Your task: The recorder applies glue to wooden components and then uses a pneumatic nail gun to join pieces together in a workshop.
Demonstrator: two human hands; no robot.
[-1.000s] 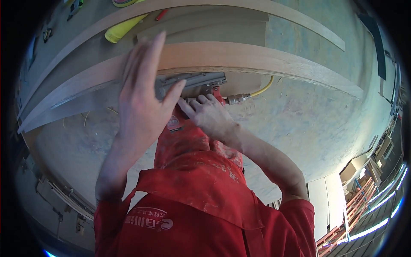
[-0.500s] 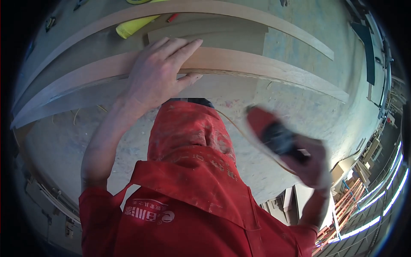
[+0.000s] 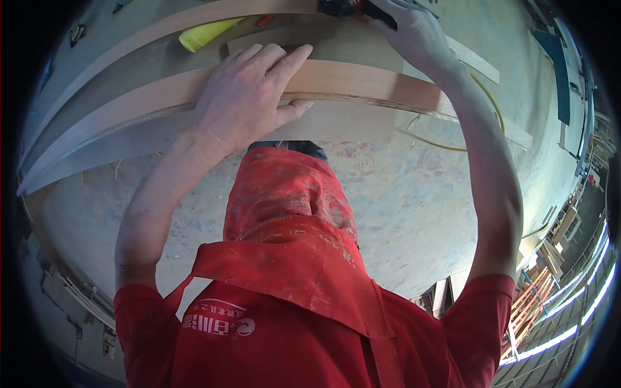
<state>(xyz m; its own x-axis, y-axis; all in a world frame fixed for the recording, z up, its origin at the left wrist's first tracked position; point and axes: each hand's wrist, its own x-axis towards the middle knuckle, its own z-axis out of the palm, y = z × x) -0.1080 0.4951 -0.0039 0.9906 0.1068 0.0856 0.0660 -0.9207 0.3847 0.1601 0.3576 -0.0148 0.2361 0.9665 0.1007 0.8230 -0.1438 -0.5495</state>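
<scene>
My left hand (image 3: 249, 97) is closed over a long wooden strip (image 3: 362, 79), its thumb along the near edge and its fingers across the top. The strip looks bowed in this wide picture. My right hand (image 3: 414, 32) reaches far forward and grips a black and red hand tool (image 3: 339, 6), partly cut off by the upper edge. That tool hangs over or rests on a second wooden strip (image 3: 162, 22) farther away; contact cannot be told. A thin yellowish hose (image 3: 488, 94) passes behind my right forearm.
Beyond the near strip lie a yellow tapered object (image 3: 206, 35) and a small red item (image 3: 264, 21). The pale, paint-stained work surface (image 3: 414, 213) spreads around me. Dark green material (image 3: 553, 77) hangs at the right edge. Orange metal racks (image 3: 527, 310) stand at lower right.
My right hand has swung the tool from beside my right side up and forward to the far strip, the hose shifting along. My left hand stays on the near strip.
</scene>
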